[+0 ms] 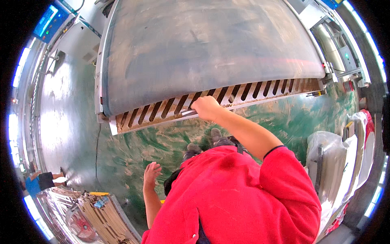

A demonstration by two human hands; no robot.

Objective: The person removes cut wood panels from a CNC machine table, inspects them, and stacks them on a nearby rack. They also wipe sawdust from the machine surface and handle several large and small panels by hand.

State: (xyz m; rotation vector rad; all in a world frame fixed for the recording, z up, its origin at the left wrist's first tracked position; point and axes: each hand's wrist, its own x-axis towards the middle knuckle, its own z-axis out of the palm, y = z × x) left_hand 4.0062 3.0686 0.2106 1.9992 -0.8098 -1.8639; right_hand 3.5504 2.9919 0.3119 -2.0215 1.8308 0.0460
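Observation:
My right hand (206, 108) is closed at the front of the conveyor, over a slotted metal plate (162, 109) that runs below the belt's end. A short pale strip pokes out to the left of its fingers, and I cannot make out what it belongs to. Brown dust coats the plate between its slanted dark slots. Above it the wide grey conveyor belt (211, 40) curves down, streaked with dust. Low at my left side hangs my left hand (152, 173), empty, with loosely bent fingers apart.
Dusty green floor (138, 154) surrounds my shoes (215, 135). Plastic-wrapped stacked panels (331, 162) stand at the right. At the lower left are a stack of boards (107, 217), a fan (80, 223) and another person in blue (32, 185). A blue control box (49, 22) is at the far left.

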